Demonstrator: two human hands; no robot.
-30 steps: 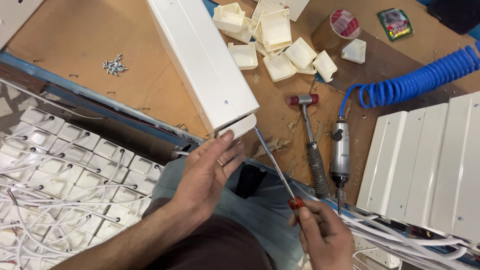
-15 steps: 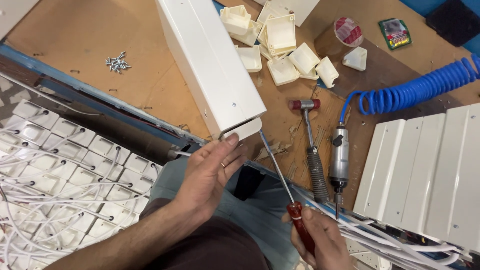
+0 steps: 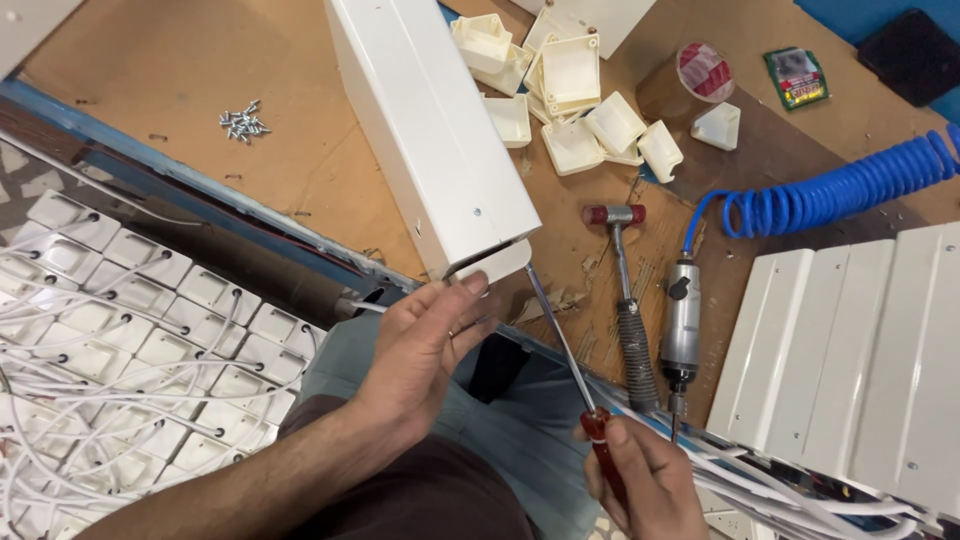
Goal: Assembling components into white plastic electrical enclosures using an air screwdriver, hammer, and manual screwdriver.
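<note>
Head view: left hand [image 3: 425, 345] now grips casing [image 3: 430, 130] end; right hand [image 3: 645, 485], shifted lower, clamps screwdriver [image 3: 565, 350], tip at casing.

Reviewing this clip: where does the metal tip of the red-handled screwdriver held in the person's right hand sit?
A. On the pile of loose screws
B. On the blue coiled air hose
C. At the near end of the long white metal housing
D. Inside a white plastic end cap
C: the right hand grips the red-handled screwdriver, whose shaft runs up to the near end of the long white metal housing, which the left hand steadies.
</note>
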